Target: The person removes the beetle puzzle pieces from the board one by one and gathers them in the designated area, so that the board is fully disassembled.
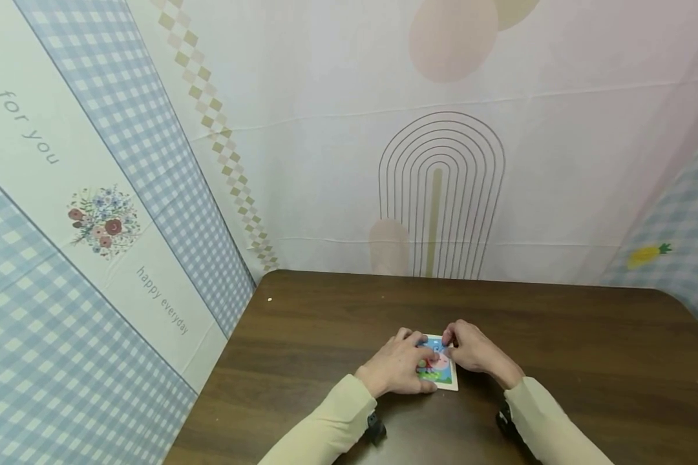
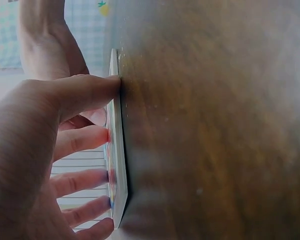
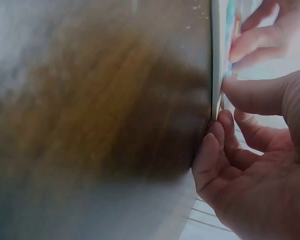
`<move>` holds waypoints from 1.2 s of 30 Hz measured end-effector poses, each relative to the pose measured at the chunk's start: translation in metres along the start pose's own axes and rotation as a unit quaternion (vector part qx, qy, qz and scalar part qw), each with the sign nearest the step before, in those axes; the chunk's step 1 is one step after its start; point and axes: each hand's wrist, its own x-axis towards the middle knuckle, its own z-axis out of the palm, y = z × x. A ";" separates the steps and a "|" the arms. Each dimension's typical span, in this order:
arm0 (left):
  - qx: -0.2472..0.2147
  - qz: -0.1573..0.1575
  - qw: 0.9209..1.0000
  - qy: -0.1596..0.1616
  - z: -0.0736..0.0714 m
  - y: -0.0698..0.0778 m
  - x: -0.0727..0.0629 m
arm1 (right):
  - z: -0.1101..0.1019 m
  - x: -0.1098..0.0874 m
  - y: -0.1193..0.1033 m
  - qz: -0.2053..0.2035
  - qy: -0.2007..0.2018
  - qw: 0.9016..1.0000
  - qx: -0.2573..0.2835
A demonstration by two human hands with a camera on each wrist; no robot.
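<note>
A small picture puzzle board (image 1: 444, 376) with a white border and a bright cartoon picture lies flat on the table. Across its left part spreads my left hand (image 1: 400, 365), the fingertips resting on the picture and the thumb (image 2: 92, 91) against the near edge. At the far right corner, my right hand (image 1: 472, 349) has its thumb and fingers bent together. The right wrist view shows them pinching a thin puzzle piece (image 3: 222, 102) slightly raised at the board's edge. My fingers hide much of the picture and most of that piece.
The dark brown wooden table (image 1: 314, 323) extends around the board. A tiny white speck (image 1: 270, 299) lies near its far left corner. Behind stands a pale patterned cloth (image 1: 326, 181), with a blue checked cloth (image 1: 151, 161) on the left.
</note>
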 end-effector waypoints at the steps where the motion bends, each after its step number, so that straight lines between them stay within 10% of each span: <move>1: 0.001 -0.001 1.000 0.001 0.000 0.000 0.000 | 0.000 0.000 0.000 -0.002 0.002 1.000 0.002; 36: -0.001 -0.001 1.000 -0.006 -0.002 0.001 -0.002 | -0.002 -0.002 -0.001 0.012 0.005 1.000 0.021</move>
